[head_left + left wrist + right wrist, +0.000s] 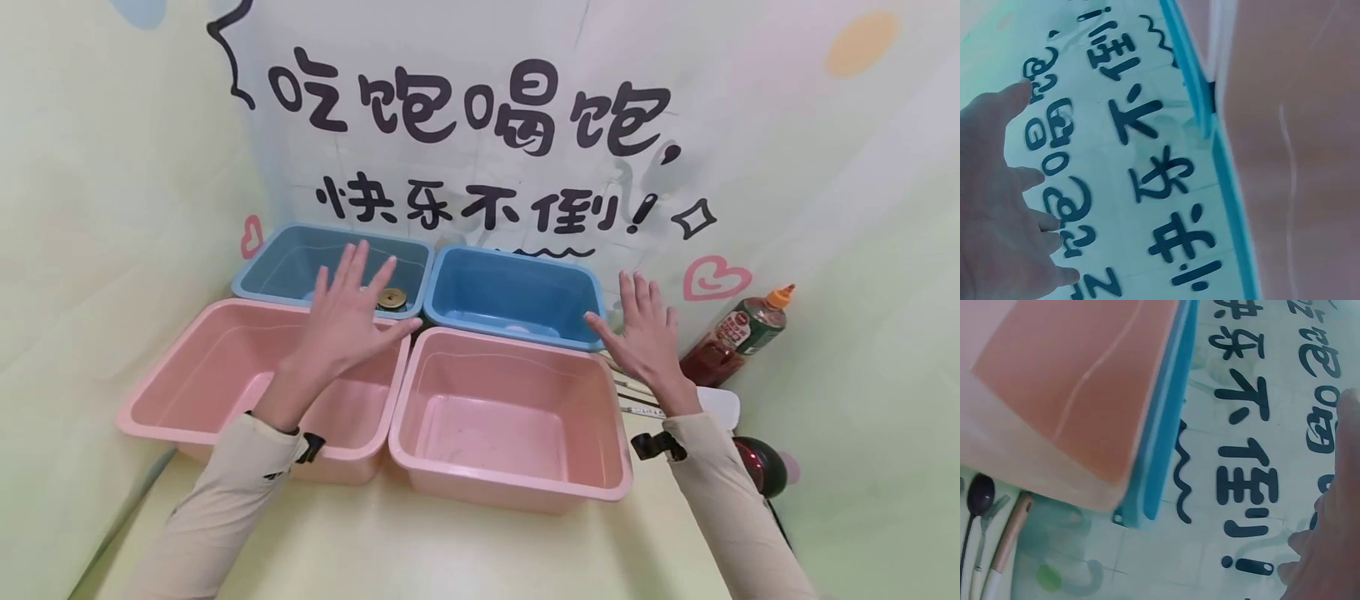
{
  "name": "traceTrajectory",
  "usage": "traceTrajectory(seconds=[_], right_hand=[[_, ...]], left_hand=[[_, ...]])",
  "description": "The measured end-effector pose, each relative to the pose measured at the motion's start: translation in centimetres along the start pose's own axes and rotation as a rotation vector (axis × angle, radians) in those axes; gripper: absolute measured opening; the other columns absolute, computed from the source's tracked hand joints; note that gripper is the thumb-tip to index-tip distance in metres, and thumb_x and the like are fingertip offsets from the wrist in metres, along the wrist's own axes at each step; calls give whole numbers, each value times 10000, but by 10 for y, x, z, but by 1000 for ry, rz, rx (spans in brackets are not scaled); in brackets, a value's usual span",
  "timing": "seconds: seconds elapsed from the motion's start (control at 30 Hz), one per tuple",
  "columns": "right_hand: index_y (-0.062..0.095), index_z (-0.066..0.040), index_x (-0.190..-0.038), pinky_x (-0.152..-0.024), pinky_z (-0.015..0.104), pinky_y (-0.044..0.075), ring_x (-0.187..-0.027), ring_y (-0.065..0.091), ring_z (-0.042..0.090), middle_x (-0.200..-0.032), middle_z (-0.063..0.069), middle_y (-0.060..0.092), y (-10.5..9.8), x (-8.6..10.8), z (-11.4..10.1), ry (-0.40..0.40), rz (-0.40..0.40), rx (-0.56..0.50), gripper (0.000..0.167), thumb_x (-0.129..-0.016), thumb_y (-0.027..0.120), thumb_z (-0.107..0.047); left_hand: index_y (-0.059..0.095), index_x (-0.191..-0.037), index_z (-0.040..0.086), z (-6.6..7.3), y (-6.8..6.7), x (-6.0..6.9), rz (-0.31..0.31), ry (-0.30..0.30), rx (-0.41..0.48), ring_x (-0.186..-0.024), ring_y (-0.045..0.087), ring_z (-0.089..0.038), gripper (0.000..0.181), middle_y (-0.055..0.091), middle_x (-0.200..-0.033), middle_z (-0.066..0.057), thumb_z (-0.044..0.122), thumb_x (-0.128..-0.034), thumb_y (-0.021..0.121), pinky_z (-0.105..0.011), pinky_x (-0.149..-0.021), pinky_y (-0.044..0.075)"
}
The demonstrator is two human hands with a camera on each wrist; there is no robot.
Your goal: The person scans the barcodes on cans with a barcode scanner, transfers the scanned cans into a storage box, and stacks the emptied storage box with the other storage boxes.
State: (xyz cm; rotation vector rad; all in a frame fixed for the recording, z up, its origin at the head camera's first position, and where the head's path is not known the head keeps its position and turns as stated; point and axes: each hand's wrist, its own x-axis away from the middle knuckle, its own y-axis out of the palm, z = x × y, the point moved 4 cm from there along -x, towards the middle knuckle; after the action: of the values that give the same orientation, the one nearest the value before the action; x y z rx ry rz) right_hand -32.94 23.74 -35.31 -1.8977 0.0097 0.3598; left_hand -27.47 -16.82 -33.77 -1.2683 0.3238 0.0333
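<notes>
My left hand (343, 327) hovers with fingers spread above the left pink basin (202, 375), its fingertips in front of the left blue basin (281, 258). Nothing is held in it. In the left wrist view the same hand (1004, 194) shows against the lettered wall. My right hand (643, 337), also spread and holding nothing, is beside the right end of the right blue basin (517, 283). Nearer the body lies the right pink basin (510, 479), with only its bare floor visible inside. A round gold-coloured object (392, 298) shows inside the left blue basin, partly behind my left hand.
Right of the basins stands a bottle (731, 337) with an orange cap. Beneath the right arm are a white item (720, 407) and a dark red rounded object (763, 467). A spoon (981, 494), a fork (986, 524) and a wooden-ended handle (1012, 534) lie alongside.
</notes>
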Motion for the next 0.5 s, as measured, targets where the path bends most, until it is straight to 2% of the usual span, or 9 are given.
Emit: traceTrajectory(seconds=[0.1,0.2,0.33,0.5], right_hand=[[32,-164,-1621,-1149,759,44,-1549,-2,435,-1686,188,47,12,6,3,5,-57,-7,946,-942,379,-724],[40,-179,-1622,-1148,758,68,-1546,28,437,-1680,202,77,22,11,6,11,-95,-19,927,-947,405,-699],[42,-194,-1623,-1157,749,92,-1541,56,451,-1678,211,77,28,16,10,-1,-129,-44,901,-959,438,-657],[34,-177,-1621,-1140,729,224,-1520,123,489,-1681,209,41,36,25,15,-28,-232,-100,891,-976,491,-589]], left_hand=[[191,-1611,188,6,21,-5,-127,30,6,-1560,-38,-390,930,-17,-1685,-189,709,-904,499,-665,-1214,3],[225,-1603,179,11,37,-8,-198,59,10,-1559,-1,-402,915,35,-1681,-207,707,-905,490,-663,-1215,1],[256,-1596,178,17,47,-13,-234,97,8,-1558,45,-400,917,78,-1678,-211,704,-890,514,-666,-1216,23],[211,-1606,195,21,57,-15,-402,146,57,-1554,36,-415,930,39,-1679,-215,701,-892,525,-670,-1211,91]])
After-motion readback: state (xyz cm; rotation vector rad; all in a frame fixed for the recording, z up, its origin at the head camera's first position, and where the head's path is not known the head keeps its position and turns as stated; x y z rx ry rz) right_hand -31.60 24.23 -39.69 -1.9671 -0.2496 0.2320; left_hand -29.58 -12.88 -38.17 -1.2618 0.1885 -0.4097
